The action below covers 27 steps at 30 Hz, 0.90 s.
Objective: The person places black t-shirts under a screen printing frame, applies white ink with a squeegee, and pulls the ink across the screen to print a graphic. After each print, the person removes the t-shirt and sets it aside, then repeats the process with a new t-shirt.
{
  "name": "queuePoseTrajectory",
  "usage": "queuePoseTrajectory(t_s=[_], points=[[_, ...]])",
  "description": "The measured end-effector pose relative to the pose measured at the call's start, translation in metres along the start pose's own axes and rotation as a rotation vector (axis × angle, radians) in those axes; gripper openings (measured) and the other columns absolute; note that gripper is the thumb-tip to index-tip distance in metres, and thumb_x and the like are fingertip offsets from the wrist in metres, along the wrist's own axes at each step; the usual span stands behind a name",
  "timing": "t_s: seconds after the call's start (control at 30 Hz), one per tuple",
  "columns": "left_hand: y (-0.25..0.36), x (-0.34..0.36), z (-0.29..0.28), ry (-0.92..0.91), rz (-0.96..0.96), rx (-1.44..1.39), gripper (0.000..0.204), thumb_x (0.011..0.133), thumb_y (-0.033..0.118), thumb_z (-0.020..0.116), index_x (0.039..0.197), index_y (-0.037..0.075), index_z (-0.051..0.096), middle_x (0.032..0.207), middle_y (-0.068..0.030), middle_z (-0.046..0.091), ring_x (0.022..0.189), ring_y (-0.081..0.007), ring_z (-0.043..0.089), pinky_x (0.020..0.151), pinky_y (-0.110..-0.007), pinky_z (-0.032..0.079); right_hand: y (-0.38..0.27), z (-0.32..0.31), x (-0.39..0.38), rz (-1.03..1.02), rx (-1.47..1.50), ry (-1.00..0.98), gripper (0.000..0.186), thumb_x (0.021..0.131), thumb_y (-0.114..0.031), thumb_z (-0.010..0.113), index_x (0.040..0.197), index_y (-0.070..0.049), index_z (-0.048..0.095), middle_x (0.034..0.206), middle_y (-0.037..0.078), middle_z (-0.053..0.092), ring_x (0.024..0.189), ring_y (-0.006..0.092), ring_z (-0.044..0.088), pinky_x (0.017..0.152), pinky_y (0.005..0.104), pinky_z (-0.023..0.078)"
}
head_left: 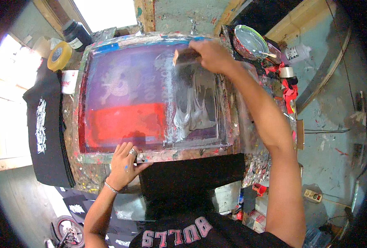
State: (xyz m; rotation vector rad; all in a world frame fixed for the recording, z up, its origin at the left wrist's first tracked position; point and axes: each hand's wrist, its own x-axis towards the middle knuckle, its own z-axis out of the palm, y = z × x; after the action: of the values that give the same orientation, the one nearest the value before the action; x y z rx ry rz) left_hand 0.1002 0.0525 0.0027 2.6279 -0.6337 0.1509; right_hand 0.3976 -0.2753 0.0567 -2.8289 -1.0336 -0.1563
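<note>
A screen printing frame (191, 154) lies on the bench. Its purple mesh (138, 66) carries a faint skull-like design, with a red patch (127, 124) at the near left. Wet grey ink (191, 120) covers the right part in thick streaks. My right hand (214, 56) is closed on a squeegee (185, 57) over the far right part of the mesh; motion blurs the tool. Over the frame's near edge my left hand (124, 163) rests, fingers stretched out onto the rim and thumb apart. Black fabric (187, 173) hangs out below the frame.
A bowl of grey ink (249, 41) with a stick stands at the far right. Folded black shirts (45, 128) hang at the left, near a yellow tape roll (59, 56) and a black jar (76, 35). A power strip (313, 196) is at the lower right.
</note>
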Motion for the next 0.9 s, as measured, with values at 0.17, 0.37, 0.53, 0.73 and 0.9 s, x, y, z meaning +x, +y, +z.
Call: queuePoseTrajectory(t_s=[0.17,0.37,0.53,0.73,0.9], points=[[-0.003,-0.005,-0.003,-0.058,-0.028,-0.003,0.049,0.072,0.039,0.087,0.093,0.003,0.062,0.093,-0.0137,0.056,0.087,-0.0352,0.056,0.08,-0.045,0.047,-0.016,-0.002,0.005,0.23,-0.034,-0.038,0.025,0.089,-0.008,0.059,0.114,-0.006,0.064,0.104,0.024,0.073,0.101,0.0443,0.07,0.09,0.0556,0.055],[-0.001,-0.004,-0.001,-0.007,0.02,0.02,0.048,0.071,0.038,0.088,0.092,0.003,0.063,0.094,-0.0132,0.055,0.088,-0.0352,0.056,0.08,-0.045,0.046,-0.06,-0.003,-0.05,0.333,0.041,0.024,0.021,0.082,-0.004,0.061,0.104,-0.002,0.058,0.095,0.024,0.07,0.095,0.0468,0.067,0.081,0.0603,0.051],[0.009,-0.001,-0.006,-0.001,-0.029,-0.01,0.044,0.074,0.035,0.086,0.092,0.003,0.063,0.095,-0.014,0.056,0.09,-0.0358,0.056,0.08,-0.045,0.046,-0.14,0.005,-0.132,0.247,0.067,0.167,0.021,0.085,-0.003,0.057,0.105,-0.004,0.06,0.09,0.019,0.068,0.086,0.0439,0.065,0.08,0.0567,0.051],[0.017,-0.002,-0.011,0.029,-0.055,0.022,0.043,0.077,0.033,0.084,0.095,0.001,0.063,0.097,-0.0149,0.058,0.095,-0.0371,0.057,0.083,-0.046,0.046,-0.137,-0.025,-0.142,0.224,0.165,0.029,0.027,0.084,-0.002,0.062,0.111,-0.006,0.059,0.092,0.016,0.068,0.094,0.0413,0.065,0.084,0.0544,0.051],[0.016,-0.006,-0.007,0.029,-0.088,-0.032,0.045,0.076,0.035,0.085,0.097,0.001,0.063,0.1,-0.0158,0.058,0.097,-0.0375,0.056,0.087,-0.046,0.046,-0.135,-0.016,-0.144,0.146,0.124,0.004,0.025,0.087,0.0,0.056,0.111,-0.004,0.061,0.096,0.018,0.07,0.095,0.0411,0.067,0.084,0.0531,0.053]])
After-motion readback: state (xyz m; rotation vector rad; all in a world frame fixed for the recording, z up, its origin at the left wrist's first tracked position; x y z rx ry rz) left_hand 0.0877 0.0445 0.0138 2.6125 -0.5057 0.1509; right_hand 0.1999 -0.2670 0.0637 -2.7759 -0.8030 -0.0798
